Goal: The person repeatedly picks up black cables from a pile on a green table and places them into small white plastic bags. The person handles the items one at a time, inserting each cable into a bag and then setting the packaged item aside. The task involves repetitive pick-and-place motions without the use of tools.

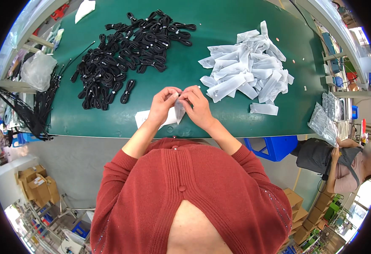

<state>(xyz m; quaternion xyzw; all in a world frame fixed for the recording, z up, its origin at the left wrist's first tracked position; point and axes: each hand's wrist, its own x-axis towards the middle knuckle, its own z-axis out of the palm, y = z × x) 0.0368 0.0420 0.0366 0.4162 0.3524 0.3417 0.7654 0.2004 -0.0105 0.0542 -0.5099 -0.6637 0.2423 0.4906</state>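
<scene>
My left hand [162, 105] and my right hand [197, 108] meet near the table's front edge, fingertips pinched close together. Between them they grip a small translucent plastic bag [179, 113], which hangs down below the fingers. A small dark bit shows at the fingertips; what it is cannot be made out. Flat on the table, partly under my left hand, lies a white bag [142, 118]. To the left spreads a heap of coiled black cables [124, 57], with one coil [128, 91] apart at its near edge. On the right is a pile of whitish plastic bags [247, 63].
One bag [263, 109] lies apart on the green table [185, 55]. Loose black cables [41, 108] hang at the left edge, beside a clear plastic bag [38, 70]. A blue stool [274, 147] stands at the front right. Another person [350, 163] handles clear plastic at the far right.
</scene>
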